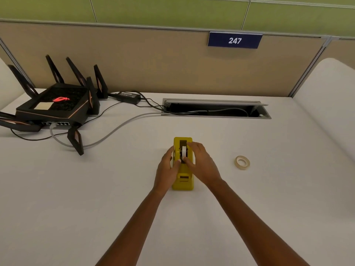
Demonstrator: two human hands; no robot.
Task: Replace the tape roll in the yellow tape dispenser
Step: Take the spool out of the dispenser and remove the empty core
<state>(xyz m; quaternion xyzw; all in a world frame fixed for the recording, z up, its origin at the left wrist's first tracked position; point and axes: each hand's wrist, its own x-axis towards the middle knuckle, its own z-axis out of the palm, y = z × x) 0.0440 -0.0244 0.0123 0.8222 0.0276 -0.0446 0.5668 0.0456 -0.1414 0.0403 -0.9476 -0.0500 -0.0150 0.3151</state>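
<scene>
1. The yellow tape dispenser (183,179) stands lengthwise on the pale desk (249,208), straight ahead of the person, with its low cutter end nearest them.
2. A white roll (184,151) sits on edge in the dispenser's well, towards its far end.
3. The loose tape roll (242,162) lies flat, well off to the dispenser's right.
4. The dispenser looks like hard, smooth plastic. I'd guess it is weighted and unlikely to skid, though bracing its flanks is still wise.
5. The roll should be light and stiff. It is best taken by its rim from above, since its sides are boxed in by the well. Any free tape end will be sticky, and the cutter teeth at the near end are worth avoiding.
6. The left hand (167,167) wraps the dispenser's left wall, with the fingers curled along the side and the thumb on the top edge, steadying it.
7. The right hand (201,162) arches over the well from the dispenser's right. The thumb is on the roll's near rim and the fingers reach over its far side, so it appears to pinch the roll. How firmly it holds, I cannot tell.
8. Both forearms stretch forward, low and nearly straight, converging on the dispenser.
9. Far to the dispenser's left sits a black router (55,106), and beyond the dispenser a cable hatch (215,109) lies open.
</scene>
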